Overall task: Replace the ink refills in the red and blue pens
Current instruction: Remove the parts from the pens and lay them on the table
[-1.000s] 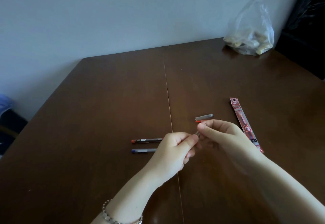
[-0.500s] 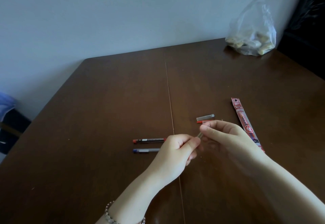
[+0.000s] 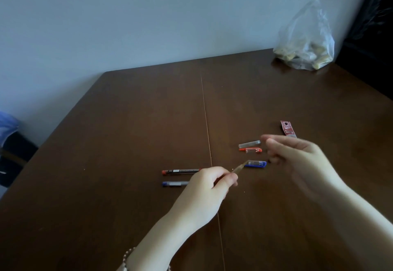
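Pinching a thin translucent tube point(image 3: 240, 167) between thumb and forefinger, the left hand point(image 3: 209, 187) hovers over the middle of the brown counter point(image 3: 127, 143); the tube slants up and to the right, its far end blurred. Right hand point(image 3: 297, 160) raised just right of it, apart from the tube, heavily motion-blurred; fingers look partly curled, but whether it holds anything cannot be told

Red pen point(image 3: 180, 171) lies flat on the counter left of the left hand, red end pointing left. Blue pen point(image 3: 174, 183) lies parallel just nearer the person, its right end hidden behind the left hand

Between the hands, three caps on the counter: clear cap point(image 3: 249, 144) farthest, red cap point(image 3: 252, 149) just beside it, blue cap point(image 3: 256, 164) nearest, close to the tube's tip. Red refill packet point(image 3: 287, 131) lies beyond the right hand, partly covered by it

Beaded bracelet point(image 3: 127, 254) on the left wrist. Clear plastic bag point(image 3: 306, 47) with pale lumps sits at the far right corner, well apart
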{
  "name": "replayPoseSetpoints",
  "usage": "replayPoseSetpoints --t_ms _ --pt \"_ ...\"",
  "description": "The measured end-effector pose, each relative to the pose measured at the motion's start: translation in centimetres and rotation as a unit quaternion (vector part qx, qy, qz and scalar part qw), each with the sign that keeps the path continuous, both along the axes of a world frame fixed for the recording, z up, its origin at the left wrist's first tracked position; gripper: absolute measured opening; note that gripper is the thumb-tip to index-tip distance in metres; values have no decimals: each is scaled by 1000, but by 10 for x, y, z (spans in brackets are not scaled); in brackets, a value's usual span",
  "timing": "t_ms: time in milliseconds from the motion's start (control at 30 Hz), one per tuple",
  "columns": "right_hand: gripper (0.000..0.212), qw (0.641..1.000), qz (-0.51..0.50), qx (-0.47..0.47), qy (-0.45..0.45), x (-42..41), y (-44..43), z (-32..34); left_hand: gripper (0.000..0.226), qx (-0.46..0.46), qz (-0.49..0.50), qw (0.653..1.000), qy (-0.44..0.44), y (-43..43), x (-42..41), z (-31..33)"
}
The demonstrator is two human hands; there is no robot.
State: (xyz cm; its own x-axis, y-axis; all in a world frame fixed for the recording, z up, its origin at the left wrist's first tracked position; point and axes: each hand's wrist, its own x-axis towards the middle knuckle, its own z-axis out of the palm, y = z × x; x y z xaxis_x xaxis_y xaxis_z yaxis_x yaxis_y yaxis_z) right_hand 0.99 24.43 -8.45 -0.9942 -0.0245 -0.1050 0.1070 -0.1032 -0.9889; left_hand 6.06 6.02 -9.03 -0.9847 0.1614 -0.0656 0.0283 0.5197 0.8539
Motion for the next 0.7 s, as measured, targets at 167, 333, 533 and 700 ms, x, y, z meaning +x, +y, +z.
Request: replayPoseSetpoints --t_ms 167,333,533,700 --pt "14 913 -62 386 118 -47 29 -6 21 -22 40 999 20 -11 1 -2" --pt "14 866 63 486 100 -75 28 -22 26 -25 53 998 34 -15 2 0" --pt "16 852 61 509 108 -74 31 -30 25 -30 53 997 43 -17 -1 -1" --pt "23 875 -9 454 165 -50 29 -3 22 -26 56 996 64 -14 -4 1"
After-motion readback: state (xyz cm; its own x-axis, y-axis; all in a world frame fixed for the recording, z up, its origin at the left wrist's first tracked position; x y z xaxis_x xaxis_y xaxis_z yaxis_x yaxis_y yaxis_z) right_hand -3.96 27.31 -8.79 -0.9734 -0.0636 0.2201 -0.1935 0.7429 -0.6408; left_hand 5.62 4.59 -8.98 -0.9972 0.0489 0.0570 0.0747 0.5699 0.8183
